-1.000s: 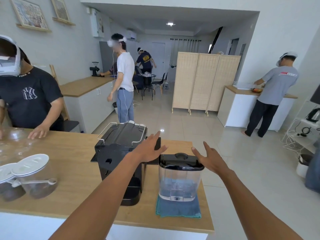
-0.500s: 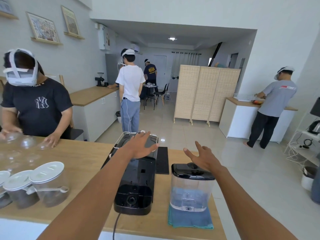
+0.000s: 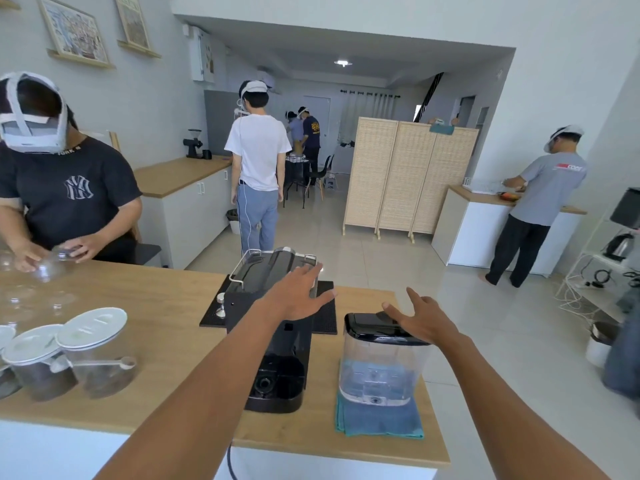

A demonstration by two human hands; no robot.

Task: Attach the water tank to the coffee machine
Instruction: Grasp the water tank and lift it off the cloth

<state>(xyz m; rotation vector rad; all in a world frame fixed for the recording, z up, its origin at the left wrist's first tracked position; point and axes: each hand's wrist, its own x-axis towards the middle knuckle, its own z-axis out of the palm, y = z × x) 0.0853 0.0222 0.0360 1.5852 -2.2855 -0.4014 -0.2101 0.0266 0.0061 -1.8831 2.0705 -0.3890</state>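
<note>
A black coffee machine [image 3: 277, 368] stands on the wooden counter [image 3: 166, 327] with its back towards me, its empty tank base at the near side. My left hand [image 3: 298, 296] hovers over its top, fingers spread, holding nothing. To its right stands the clear water tank [image 3: 379, 368] with a black lid, partly filled, on a folded teal cloth [image 3: 379, 422]. My right hand [image 3: 424, 320] is open, its fingers over the right part of the tank's lid.
Several lidded clear jars [image 3: 97, 351] with a scoop stand at the counter's left. A black mat [image 3: 325, 317] and a tamper [image 3: 221, 304] lie behind the machine. A person in a headset [image 3: 69, 188] works across the counter's left. The counter's right edge is just past the tank.
The view has steadied over the counter. My right hand has come down onto the tank's lid, and my left hand has stayed over the machine's top.
</note>
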